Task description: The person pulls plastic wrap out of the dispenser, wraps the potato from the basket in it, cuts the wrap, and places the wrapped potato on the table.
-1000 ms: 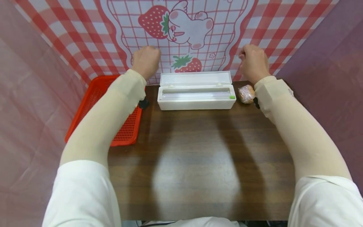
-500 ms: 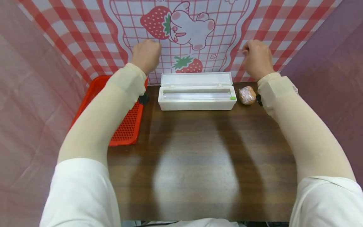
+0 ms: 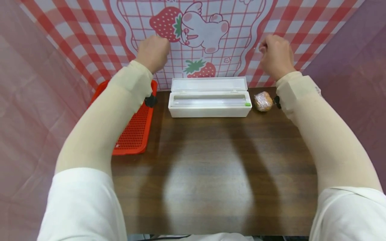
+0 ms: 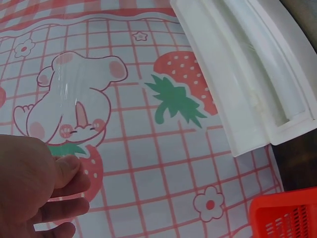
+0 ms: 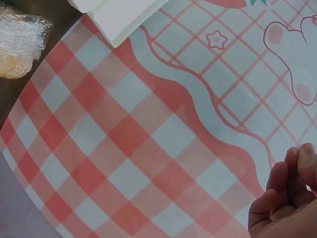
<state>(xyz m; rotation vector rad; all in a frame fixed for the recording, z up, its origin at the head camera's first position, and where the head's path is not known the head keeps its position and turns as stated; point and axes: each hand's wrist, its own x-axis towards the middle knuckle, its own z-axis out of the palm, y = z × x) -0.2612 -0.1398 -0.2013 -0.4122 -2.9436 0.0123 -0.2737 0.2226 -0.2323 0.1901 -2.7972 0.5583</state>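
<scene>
My left hand (image 3: pixel 153 53) and right hand (image 3: pixel 276 55) are raised apart in front of the printed backdrop, beyond the box. In the left wrist view, thumb and forefinger pinch the edge of clear cling film (image 4: pixel 67 91), which shows only as shiny streaks. The right thumb and forefinger (image 5: pixel 293 163) also meet in a pinch; faint glints lie beside them, and most of the film is too transparent to see. Between and below the hands, a white cling film box (image 3: pixel 209 112) stands with its lid (image 3: pixel 209 84) up and a clear roll (image 3: pixel 209 101) inside.
A film-wrapped, bread-like round (image 3: pixel 263 101) sits right of the box, near the right wrist. On the left, a red plastic basket (image 3: pixel 144 140) is partly hidden under the left forearm. Pink curtains (image 3: pixel 30 134) flank the brown wooden table (image 3: pixel 208 187).
Both hands have risen further up the backdrop and drawn slightly apart, the left a little leftward and the right rightward. Box, basket and wrapped round stay in place.
</scene>
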